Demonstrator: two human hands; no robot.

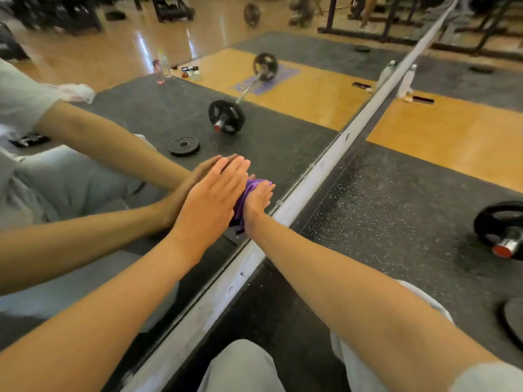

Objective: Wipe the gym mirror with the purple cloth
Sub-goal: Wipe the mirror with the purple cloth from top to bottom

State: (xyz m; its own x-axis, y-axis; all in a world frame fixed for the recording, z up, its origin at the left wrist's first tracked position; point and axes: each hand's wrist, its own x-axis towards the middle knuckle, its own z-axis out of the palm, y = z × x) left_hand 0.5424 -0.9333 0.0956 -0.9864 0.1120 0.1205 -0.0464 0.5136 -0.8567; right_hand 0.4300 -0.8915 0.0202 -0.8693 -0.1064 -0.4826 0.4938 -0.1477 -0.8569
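I am looking down at the low part of the gym mirror (254, 114), which is filling the left side of the view; its pale metal frame (311, 188) is running from near left to far right along the floor. My right hand (259, 203) is pressing the purple cloth (249, 193) against the glass, just beside the frame. The fingers are lying almost straight on the cloth, close together, and the cloth is bunched under the palm and showing at the left of the hand. My left hand (212, 202) is lying flat on the glass just left of the cloth, with the fingers straight and close together, holding nothing. I cannot tell if it is touching the cloth. Both hands are meeting their reflections in the mirror.

I am kneeling on the dark speckled rubber mat (396, 222), and my grey trousers (243, 366) are showing at the near edge. On the right, on the mat, one end of a barbell (501, 230) with a black plate is lying, well apart from my hands. Farther along the frame a white bottle (406, 80) is standing on the wooden platform (452, 137), and a dark flat object (423, 99) is lying near it.
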